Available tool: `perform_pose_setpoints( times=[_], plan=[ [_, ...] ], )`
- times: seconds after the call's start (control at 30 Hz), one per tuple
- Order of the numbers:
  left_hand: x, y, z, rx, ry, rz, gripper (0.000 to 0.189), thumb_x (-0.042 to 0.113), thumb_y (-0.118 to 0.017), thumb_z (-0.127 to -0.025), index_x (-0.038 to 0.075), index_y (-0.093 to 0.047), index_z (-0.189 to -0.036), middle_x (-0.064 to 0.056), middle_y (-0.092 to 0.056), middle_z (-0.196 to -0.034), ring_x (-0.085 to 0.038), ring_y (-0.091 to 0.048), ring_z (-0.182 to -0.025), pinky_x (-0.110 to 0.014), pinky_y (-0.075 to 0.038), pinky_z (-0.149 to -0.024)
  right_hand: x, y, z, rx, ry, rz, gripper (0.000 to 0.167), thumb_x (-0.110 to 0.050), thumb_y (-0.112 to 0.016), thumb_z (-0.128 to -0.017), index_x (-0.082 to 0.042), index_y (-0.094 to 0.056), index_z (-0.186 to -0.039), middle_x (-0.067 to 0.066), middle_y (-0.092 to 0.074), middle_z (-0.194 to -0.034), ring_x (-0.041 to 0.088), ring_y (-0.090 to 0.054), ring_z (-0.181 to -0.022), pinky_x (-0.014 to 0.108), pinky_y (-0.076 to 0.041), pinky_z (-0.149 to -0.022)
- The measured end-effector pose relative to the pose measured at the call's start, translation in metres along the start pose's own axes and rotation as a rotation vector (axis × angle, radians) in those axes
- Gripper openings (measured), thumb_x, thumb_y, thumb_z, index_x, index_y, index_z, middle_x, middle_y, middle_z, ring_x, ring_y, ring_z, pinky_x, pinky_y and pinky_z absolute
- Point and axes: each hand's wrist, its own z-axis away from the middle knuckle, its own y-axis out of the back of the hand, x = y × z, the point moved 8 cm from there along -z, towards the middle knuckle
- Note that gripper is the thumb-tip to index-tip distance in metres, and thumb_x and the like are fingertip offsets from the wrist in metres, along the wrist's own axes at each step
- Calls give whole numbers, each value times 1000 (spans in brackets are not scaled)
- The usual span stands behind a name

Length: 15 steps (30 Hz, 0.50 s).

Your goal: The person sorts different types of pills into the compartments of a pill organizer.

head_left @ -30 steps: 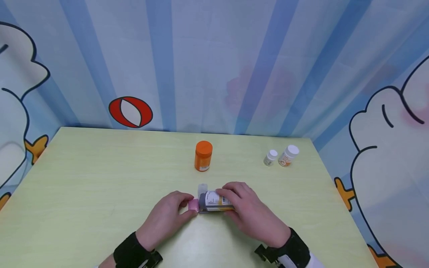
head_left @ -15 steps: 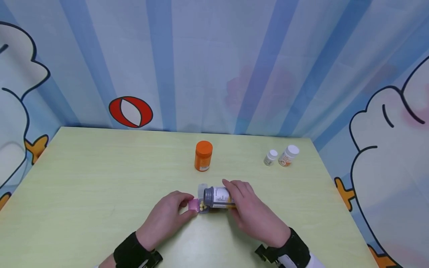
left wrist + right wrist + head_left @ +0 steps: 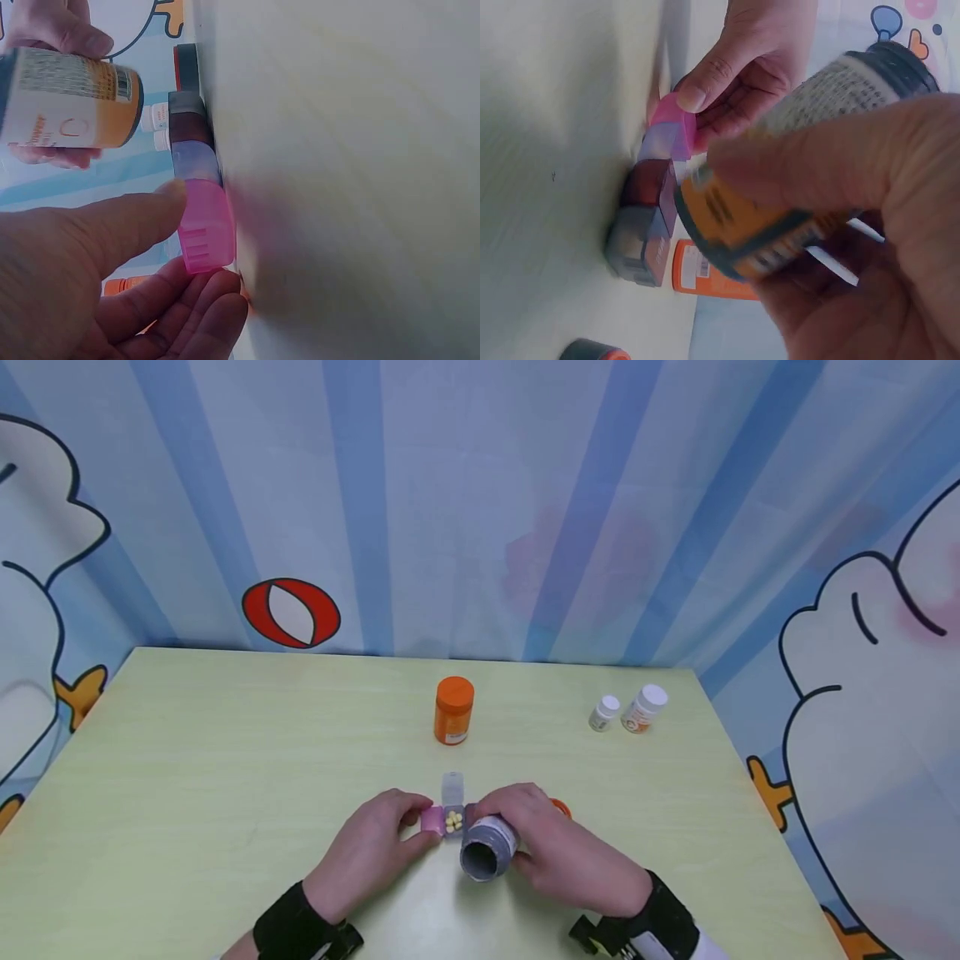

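Note:
My left hand [image 3: 375, 847] pinches the pink end compartment [image 3: 432, 820] of a small pill organizer on the table. Beside the pink part, a lavender compartment stands with its clear lid [image 3: 452, 787] raised, and several yellow pills [image 3: 453, 821] lie in it. In the left wrist view a dark red compartment [image 3: 189, 127] and a grey one follow in the row. My right hand [image 3: 558, 847] grips a dark grey pill bottle [image 3: 487, 847] with a white and orange label, just right of the pills. Its uncapped mouth tilts toward the head camera; its inside looks dark.
An orange bottle [image 3: 453, 710] with an orange cap stands behind the organizer. Two white-capped bottles, a small one [image 3: 603, 713] and a larger one [image 3: 644, 708], stand at the back right. A dark cap with an orange inside [image 3: 596, 351] lies beyond the organizer's grey end.
The right hand has drawn the bottle away from the compartment and turned its mouth from the left toward the person. The yellow pills have come into view. The left hand stays in place.

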Motion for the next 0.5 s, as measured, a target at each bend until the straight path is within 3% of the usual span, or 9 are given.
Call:
perform_pose_setpoints(
  times=[0.17,0.33,0.5],
  plan=[
    [0,0,0,12,-6,1,35,32,-79,-80,17,-71,-111,7,-60,-88,-10,-50,-78,-28,-47,-73,-4,-11,1,-37,36,-23,55,-10,-76,-81,-26,-45,-124,-14,-43,-127,2,-45,-117,20,-46,-97],
    [-2,2,0,35,-5,9,35,32,-77,-82,18,-70,-113,6,-63,-93,-8,-55,-81,-29,-49,-75,-11,-21,-1,-5,148,10,39,-19,-75,-83,-18,-51,-113,-10,-52,-113,4,-44,-113,23,-40,-99],
    [-4,4,0,43,7,20,38,31,-77,-82,15,-69,-115,5,-64,-94,-8,-57,-82,-28,-50,-74,-2,-32,-3,-43,65,52,42,-24,-76,-81,-24,-50,-114,-13,-51,-105,3,-44,-101,20,-42,-88]
  ],
)
